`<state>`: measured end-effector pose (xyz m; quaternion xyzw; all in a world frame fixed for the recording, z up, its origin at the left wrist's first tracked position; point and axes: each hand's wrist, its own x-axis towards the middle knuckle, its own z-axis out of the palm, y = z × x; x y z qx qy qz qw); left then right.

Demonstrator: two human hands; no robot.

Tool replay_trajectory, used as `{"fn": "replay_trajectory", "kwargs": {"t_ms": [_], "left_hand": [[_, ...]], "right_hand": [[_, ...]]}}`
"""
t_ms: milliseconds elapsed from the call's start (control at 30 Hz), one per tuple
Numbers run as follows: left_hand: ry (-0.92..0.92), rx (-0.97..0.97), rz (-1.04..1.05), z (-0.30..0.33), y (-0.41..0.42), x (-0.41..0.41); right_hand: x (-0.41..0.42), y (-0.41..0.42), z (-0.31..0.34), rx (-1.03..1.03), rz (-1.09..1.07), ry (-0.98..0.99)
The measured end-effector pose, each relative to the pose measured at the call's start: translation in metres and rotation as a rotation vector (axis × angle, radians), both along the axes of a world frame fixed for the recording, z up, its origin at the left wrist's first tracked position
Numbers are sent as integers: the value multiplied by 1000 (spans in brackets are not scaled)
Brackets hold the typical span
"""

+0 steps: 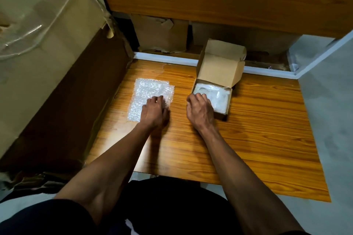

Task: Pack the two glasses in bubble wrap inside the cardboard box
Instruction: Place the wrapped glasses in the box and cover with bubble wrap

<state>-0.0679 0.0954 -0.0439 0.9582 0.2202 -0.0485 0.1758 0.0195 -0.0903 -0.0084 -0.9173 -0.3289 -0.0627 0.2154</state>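
A small cardboard box (219, 66) stands open on the wooden table (257, 129), its lid flaps raised at the back. White wrapped material (217, 95) fills its inside; no bare glass shows. My right hand (200, 110) rests at the box's near left corner with curled fingers on the rim and the wrapped material. Flat sheets of bubble wrap (149, 93) lie to the left of the box. My left hand (154, 110) lies on their near right part, fingertips pressing down.
A very large cardboard carton (47, 53) with loose clear tape stands at the table's left edge. Behind the table sit brown paper-wrapped items (160, 34) under a wooden shelf (210, 0). A grey floor (328, 120) lies to the right.
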Motion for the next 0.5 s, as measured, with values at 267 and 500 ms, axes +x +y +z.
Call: {"fn": "replay_trajectory", "kwargs": {"t_ms": [267,500], "left_hand": [[-159,-94,101,-2,31,5],[79,42,-104,9,57,30]], "right_hand": [[-9,51,-16,-139,135,347],[-9,63,-21,-405,243,368]]}}
